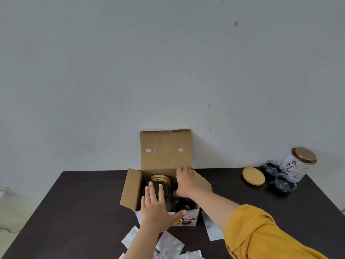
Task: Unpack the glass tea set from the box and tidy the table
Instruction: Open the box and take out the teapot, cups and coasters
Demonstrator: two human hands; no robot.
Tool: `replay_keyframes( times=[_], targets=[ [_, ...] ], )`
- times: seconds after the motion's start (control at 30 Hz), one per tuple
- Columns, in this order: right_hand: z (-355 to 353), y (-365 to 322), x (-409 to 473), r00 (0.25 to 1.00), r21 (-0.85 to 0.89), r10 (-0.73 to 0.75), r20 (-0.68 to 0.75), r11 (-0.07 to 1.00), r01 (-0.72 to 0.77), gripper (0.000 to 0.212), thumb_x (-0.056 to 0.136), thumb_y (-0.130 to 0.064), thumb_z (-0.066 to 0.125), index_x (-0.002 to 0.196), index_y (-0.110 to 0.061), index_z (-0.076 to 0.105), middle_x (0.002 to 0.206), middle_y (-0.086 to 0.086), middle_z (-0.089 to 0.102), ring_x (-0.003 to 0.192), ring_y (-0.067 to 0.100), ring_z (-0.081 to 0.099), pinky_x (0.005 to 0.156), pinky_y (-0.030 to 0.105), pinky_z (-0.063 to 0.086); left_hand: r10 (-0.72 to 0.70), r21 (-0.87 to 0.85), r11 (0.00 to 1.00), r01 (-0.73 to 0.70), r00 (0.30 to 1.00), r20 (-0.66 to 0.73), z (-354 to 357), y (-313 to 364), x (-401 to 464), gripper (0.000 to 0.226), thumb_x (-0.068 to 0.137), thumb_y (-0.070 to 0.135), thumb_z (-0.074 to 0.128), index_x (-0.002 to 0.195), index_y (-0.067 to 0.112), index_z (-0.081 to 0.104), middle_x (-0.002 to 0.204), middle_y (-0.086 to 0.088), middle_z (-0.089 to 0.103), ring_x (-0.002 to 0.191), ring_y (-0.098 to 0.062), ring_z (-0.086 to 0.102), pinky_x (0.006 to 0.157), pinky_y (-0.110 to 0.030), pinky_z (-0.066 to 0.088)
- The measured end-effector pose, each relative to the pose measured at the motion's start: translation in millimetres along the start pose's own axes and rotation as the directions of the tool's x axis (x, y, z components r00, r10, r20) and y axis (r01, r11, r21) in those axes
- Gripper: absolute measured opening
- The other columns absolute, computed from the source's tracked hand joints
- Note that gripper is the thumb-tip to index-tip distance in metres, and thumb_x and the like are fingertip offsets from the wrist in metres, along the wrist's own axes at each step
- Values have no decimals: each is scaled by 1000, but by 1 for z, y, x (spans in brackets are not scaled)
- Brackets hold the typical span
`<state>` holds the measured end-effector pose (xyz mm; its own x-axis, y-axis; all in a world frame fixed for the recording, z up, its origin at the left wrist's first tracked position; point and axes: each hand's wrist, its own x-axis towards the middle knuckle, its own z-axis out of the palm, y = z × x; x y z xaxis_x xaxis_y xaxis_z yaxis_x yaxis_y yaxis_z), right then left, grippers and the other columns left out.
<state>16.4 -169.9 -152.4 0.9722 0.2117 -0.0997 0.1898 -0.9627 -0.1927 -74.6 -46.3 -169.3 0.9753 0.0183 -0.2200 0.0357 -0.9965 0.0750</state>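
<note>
The open cardboard box (131, 189) stands near the far edge of the dark table (84, 202), its lid up against the wall. Left of the box the table is free; to its right lie a wooden lid (253, 176), two glass cups (285, 183) and a tin (298, 165). The left hand (156, 208) lies flat over the box, fingers spread on the glass teapot (155, 189) inside. The right hand (184, 182) reaches inside the box at its back right corner, fingers together; whether it holds something I cannot tell
</note>
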Motion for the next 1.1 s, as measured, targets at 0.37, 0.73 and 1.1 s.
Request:
replay_keyframes(
  times=[0.37,0.73,1.1],
  targets=[
    [-60,30,-50,963,273,-70,-260,952,143,72,69,-40,75,126,-11,42,123,5,43,116,23,38,91,28,42,-22,17,1000,22,1000,22,-8,4,-5,142,32,99,-12,148,18,-19,155,-15,-24,144,-33,-18,117,-45,0],
    [-55,219,-143,983,100,183,7,978,-183,71,62,-38,75,122,-14,49,117,1,46,114,22,44,83,33,48,-65,27,998,65,998,23,-14,9,-8,148,26,100,-14,150,20,-12,157,-13,-17,146,-30,-11,118,-44,6],
    [-29,358,-173,852,54,481,209,864,-501,58,59,-25,71,113,-12,55,113,3,48,104,22,55,82,32,52,-105,53,993,106,994,-35,-12,13,-6,149,26,100,-16,152,21,0,159,-12,-6,147,-31,-1,117,-46,10]
  ],
)
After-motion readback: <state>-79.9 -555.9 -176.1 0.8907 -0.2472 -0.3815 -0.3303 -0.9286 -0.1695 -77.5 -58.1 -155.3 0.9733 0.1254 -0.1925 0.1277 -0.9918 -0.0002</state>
